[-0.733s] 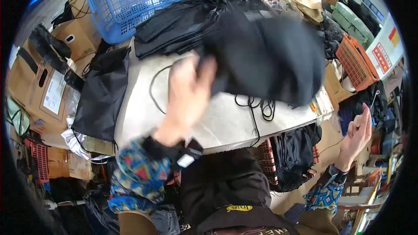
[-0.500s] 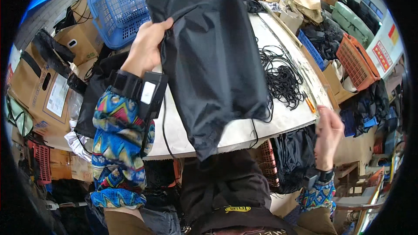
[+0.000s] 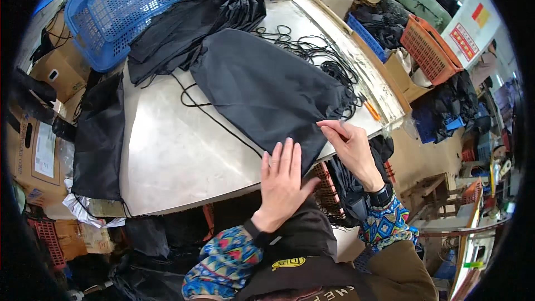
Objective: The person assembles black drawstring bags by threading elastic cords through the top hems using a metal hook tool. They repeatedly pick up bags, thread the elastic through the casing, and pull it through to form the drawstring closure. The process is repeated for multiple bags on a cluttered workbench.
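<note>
A black drawstring-type bag (image 3: 262, 81) of thin fabric lies flat and slantwise on the pale worktable (image 3: 173, 150). My left hand (image 3: 282, 187) rests on the bag's near edge, its fingers stretched out and flat. My right hand (image 3: 354, 150) is at the bag's right end, thumb and fingers pinched together. What lies in that pinch, if anything, is too small to make out. A black cord (image 3: 229, 128) runs from beside the bag down toward my left hand. The bag's gathered, crumpled corner sits beyond my right hand.
Tangled black cords (image 3: 337, 69) and an orange pen-like tool (image 3: 370, 110) lie at the right of the table. More black bags (image 3: 192, 25) are heaped behind, near a blue basket (image 3: 139, 0). Another black bag (image 3: 100, 139) hangs over the left edge. An orange crate (image 3: 429, 44) stands far right.
The bag has gone from being held up by my left hand to lying on the table. My left hand now lies flat on it; my right hand has come in to its right end.
</note>
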A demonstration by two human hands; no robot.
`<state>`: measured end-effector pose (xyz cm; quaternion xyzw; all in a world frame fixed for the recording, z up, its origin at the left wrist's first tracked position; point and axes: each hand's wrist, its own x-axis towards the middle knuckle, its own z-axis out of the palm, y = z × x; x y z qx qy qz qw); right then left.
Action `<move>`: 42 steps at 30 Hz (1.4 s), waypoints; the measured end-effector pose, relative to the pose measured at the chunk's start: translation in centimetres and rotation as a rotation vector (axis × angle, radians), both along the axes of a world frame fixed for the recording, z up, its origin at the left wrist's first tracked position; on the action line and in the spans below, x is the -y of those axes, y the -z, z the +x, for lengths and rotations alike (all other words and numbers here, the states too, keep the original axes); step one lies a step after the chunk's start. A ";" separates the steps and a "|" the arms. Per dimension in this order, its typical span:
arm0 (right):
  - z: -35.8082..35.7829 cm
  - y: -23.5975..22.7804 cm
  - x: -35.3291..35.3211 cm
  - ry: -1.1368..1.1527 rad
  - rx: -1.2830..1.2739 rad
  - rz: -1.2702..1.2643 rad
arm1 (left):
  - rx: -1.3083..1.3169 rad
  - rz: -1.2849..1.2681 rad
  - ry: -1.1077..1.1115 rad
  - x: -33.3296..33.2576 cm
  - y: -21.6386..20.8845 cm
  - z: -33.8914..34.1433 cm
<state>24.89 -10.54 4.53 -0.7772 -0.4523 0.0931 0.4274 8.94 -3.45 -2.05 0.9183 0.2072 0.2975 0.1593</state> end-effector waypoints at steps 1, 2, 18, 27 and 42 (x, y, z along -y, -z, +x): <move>0.0 0.0 0.2 -0.005 0.067 -0.026 | -0.017 0.095 -0.027 0.1 1.5 0.8; 0.4 0.4 0.8 0.006 0.135 -0.049 | 0.052 0.123 -0.028 -0.2 2.1 1.3; 1.0 2.5 0.3 -0.191 0.606 -0.234 | 0.121 0.065 -0.092 -4.2 1.0 -5.6; 1.3 1.7 -0.6 -0.018 0.724 0.005 | 0.396 -0.765 -0.498 -8.6 -3.5 -9.9; -1.1 2.5 -0.2 -0.263 -0.057 -0.242 | 0.230 -0.397 -0.129 -5.1 -2.7 -8.3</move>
